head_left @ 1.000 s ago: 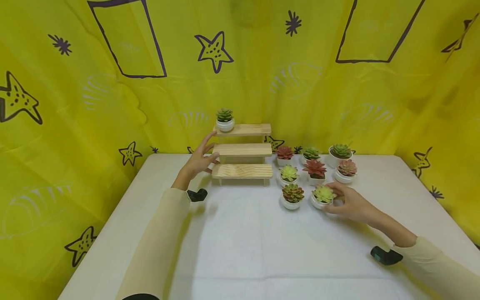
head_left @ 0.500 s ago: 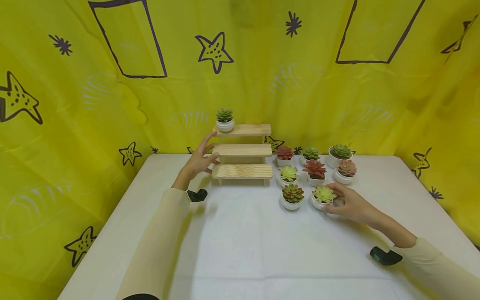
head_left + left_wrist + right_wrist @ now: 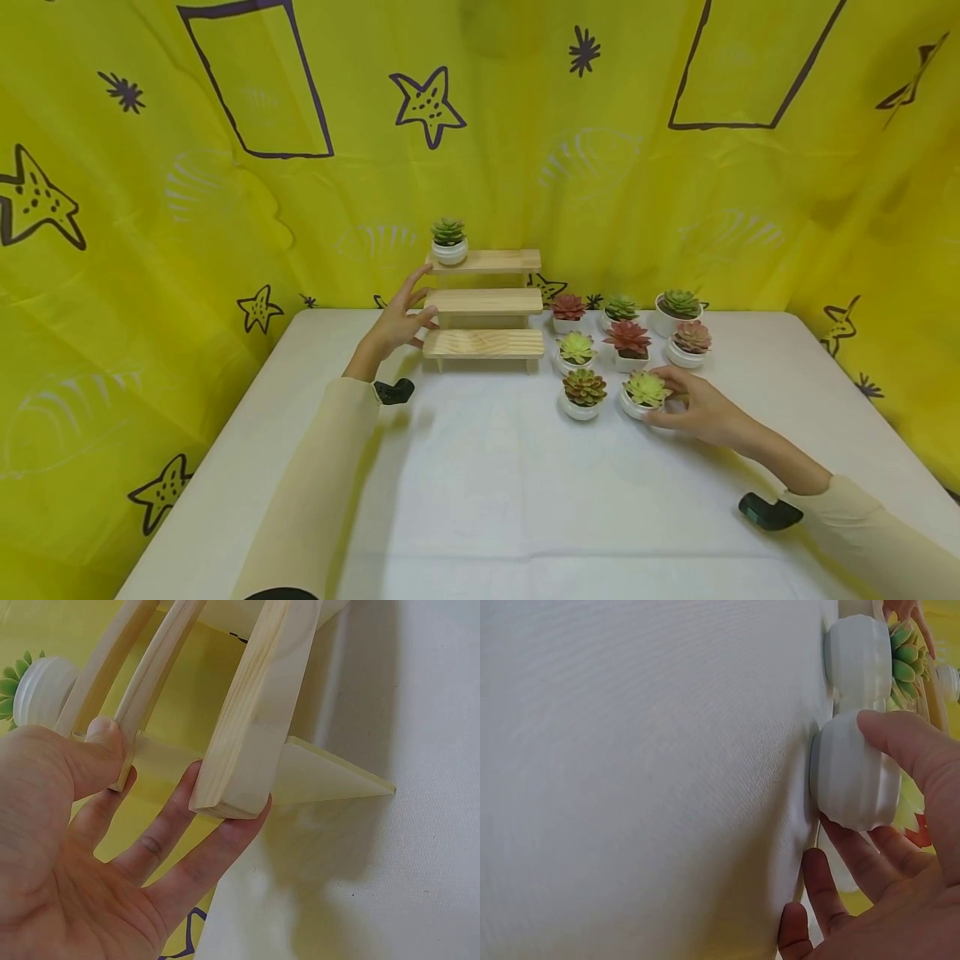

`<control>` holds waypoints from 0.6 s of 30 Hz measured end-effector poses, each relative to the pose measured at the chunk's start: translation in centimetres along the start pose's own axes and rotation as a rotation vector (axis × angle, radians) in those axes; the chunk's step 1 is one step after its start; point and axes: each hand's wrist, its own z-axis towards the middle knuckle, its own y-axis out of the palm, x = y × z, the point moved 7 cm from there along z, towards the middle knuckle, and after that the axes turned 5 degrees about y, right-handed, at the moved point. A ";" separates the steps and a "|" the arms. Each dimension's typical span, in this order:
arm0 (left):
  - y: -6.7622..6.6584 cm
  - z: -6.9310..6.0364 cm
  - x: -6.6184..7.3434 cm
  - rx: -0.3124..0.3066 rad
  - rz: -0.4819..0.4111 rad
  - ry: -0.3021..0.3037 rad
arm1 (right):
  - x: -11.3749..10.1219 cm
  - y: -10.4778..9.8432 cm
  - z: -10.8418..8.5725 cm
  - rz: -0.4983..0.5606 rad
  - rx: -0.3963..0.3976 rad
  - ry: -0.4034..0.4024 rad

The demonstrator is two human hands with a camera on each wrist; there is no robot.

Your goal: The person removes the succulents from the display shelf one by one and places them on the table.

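Note:
A three-step wooden shelf stand [image 3: 483, 301] rises at the back of the table. My left hand [image 3: 393, 324] holds its left end; in the left wrist view the thumb lies on the middle shelf [image 3: 154, 667] and fingertips touch the bottom shelf's end [image 3: 240, 772]. On the top shelf's left end sits a green potted succulent [image 3: 449, 242]. Toward the right, my right hand [image 3: 701, 407] grips a light-green potted succulent [image 3: 643, 394] that stands on the table. Thumb and fingers lie on either side of its white pot [image 3: 855, 772] in the right wrist view.
Several other potted succulents stand close together right of the stand, among them a brownish-green one [image 3: 582, 393], a red one [image 3: 628, 344] and a pink one [image 3: 687, 342]. A yellow patterned curtain [image 3: 510, 167] hangs behind the white-covered table [image 3: 480, 483].

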 end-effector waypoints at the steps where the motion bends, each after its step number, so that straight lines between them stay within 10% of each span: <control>1: 0.0 0.0 0.0 -0.001 0.002 0.002 | 0.0 0.0 0.0 -0.001 0.001 0.000; 18: -0.1 0.1 -0.3 0.000 0.005 -0.001 | -1.1 -1.4 -0.4 -0.006 -0.044 -0.051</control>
